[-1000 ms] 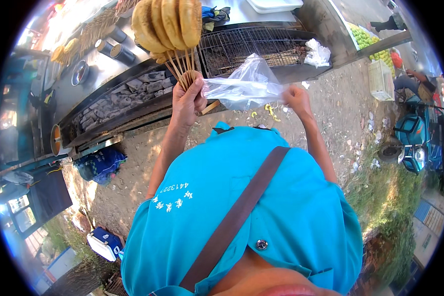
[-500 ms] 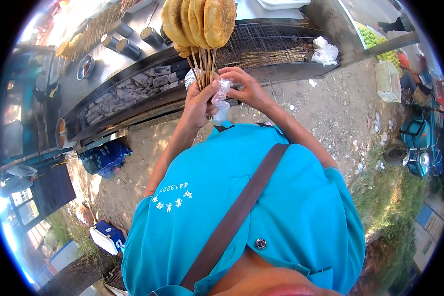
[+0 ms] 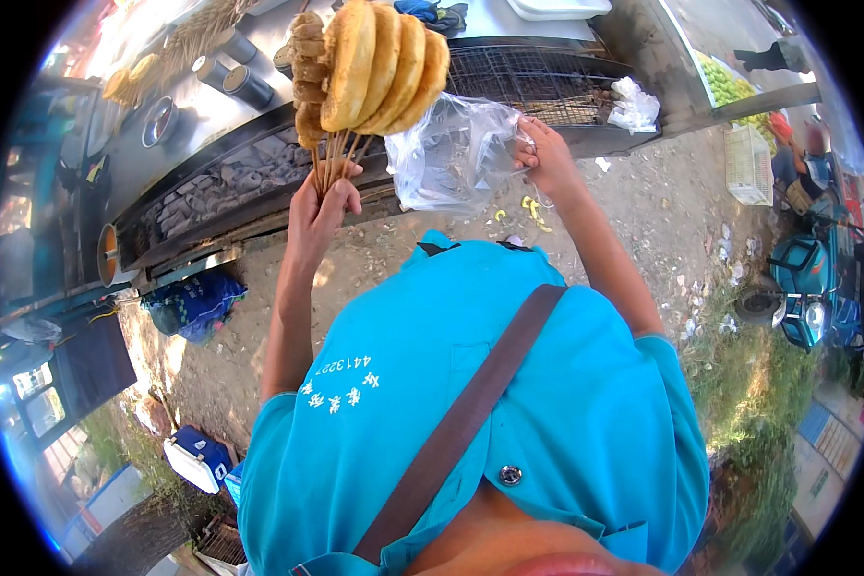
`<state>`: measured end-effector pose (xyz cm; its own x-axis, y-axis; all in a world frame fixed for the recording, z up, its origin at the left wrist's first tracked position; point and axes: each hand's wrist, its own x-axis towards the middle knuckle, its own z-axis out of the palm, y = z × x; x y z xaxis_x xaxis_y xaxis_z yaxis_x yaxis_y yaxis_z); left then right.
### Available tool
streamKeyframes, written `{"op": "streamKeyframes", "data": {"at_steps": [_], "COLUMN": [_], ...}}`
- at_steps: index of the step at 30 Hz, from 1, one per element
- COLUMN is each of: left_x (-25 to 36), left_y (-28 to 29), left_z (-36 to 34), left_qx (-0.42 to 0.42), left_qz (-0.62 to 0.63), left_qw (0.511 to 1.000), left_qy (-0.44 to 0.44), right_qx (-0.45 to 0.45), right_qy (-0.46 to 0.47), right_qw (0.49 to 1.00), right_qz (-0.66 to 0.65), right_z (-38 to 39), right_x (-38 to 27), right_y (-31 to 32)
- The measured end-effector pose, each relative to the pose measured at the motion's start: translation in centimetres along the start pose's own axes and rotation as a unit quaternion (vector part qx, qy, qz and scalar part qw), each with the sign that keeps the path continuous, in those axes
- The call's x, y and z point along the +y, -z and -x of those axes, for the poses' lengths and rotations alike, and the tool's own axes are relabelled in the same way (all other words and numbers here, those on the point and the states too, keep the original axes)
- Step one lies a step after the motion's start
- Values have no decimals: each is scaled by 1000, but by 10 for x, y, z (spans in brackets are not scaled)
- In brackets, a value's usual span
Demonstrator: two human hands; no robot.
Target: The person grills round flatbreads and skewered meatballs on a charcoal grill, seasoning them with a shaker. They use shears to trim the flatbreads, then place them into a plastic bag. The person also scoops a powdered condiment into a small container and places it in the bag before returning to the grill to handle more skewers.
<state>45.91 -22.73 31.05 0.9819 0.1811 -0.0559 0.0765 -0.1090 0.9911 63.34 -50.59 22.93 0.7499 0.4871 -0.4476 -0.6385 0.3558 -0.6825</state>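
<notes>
My left hand [image 3: 323, 202] is closed around the lower ends of a bundle of wooden skewers [image 3: 334, 158], held upright in front of the grill [image 3: 240, 182]. On the skewers sit several golden-brown, flat round breads [image 3: 384, 72], side by side. To their left, darker browned chunks [image 3: 308, 82] are threaded on other sticks. My right hand [image 3: 547, 158] pinches the right edge of a clear plastic bag [image 3: 451, 154]. The bag hangs spread out between my hands, just right of the skewers; whether its left side touches them I cannot tell.
Grey charcoal lies in the long trough; a wire rack [image 3: 518, 86] covers its right part. Behind are dark canisters [image 3: 248, 86], a metal bowl [image 3: 160, 123] and a white tray [image 3: 557, 8]. A crumpled white bag [image 3: 634, 106] rests on the grill's right end. Litter dots the dirt ground.
My hands have moved apart, the left with the skewers going left, the right going right. The plastic bag, crumpled between the hands before, is now opened out. The breads have turned, showing the darker chunks.
</notes>
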Motion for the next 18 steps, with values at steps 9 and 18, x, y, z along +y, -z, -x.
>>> {"op": "streamKeyframes", "data": {"at_steps": [9, 18], "left_x": [-9, -35], "left_y": [-14, -41], "left_z": [12, -4], "left_qx": [-115, -60], "left_qz": [-155, -294], "left_qw": [981, 947], "left_qy": [-15, -116], "right_qx": [17, -34], "right_qy": [21, 95], "right_qw": [998, 962], "right_qz": [-60, 254], "right_z": [24, 82], "right_x": [-43, -61], "right_y": [-3, -74]}}
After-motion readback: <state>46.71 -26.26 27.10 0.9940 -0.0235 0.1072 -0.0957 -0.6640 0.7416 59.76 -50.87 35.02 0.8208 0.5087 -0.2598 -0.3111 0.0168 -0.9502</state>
